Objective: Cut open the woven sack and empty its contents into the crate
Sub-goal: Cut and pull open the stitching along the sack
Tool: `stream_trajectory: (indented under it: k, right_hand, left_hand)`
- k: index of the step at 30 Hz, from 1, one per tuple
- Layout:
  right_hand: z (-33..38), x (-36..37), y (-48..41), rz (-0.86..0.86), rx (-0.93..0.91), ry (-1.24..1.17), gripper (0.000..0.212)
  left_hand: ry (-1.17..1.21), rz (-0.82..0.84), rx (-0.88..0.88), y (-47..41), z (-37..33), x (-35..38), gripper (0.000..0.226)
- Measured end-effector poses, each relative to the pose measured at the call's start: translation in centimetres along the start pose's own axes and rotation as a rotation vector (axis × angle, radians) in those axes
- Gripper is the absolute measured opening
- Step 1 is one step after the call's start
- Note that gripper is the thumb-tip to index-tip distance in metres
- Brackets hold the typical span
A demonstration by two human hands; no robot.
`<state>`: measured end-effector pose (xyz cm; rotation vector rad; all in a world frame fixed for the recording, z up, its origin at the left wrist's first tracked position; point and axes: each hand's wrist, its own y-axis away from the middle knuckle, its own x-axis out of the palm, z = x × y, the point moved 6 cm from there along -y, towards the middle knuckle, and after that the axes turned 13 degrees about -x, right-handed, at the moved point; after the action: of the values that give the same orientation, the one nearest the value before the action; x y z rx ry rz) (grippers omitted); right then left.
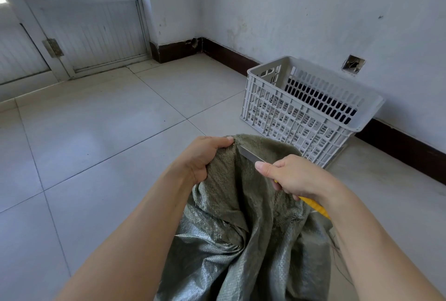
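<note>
Sack (241, 228) stands on the tiled floor (96, 132) before the person, its neck bunched and pulled up by the left hand (201, 156), which grips the top edge — likely to tension the weave. Right hand (292, 175) clamps the yellow-handled knife (249, 154), blade laid at that edge. Crate (309, 112) waits nearby, against the wall — apparently empty.
</note>
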<state>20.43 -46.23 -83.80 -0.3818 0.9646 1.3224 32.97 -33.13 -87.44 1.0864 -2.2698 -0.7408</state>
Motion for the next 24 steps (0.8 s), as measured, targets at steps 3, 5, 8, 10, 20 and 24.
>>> stream_trajectory:
  k: [3,5,8,10,20,24]
  right_hand:
    - [0.14,-0.13,0.08,-0.024,-0.010,0.010,0.059]
    - [0.32,-0.21,0.07,-0.062,-0.031,0.061,0.057]
    - [0.54,-0.25,-0.02,-0.098,-0.043,0.075,0.056]
    - [0.55,-0.10,-0.02,-0.059,-0.024,0.025,0.056]
    - [0.54,-0.03,-0.01,-0.065,-0.005,0.036,0.057]
    - [0.25,0.07,-0.14,-0.119,0.005,-0.076,0.057]
  left_hand:
    - [0.005,-0.001,0.002,0.11,-0.03,0.03,0.016]
    - [0.007,0.003,0.008,0.16,0.01,0.17,0.015]
    - [0.010,0.013,0.015,0.34,0.12,0.40,0.015]
    - [0.018,0.016,0.015,0.40,0.16,0.43,0.017]
    - [0.013,0.002,0.020,0.44,0.00,0.25,0.018]
    - [0.020,0.025,0.022,0.45,0.10,0.35,0.018]
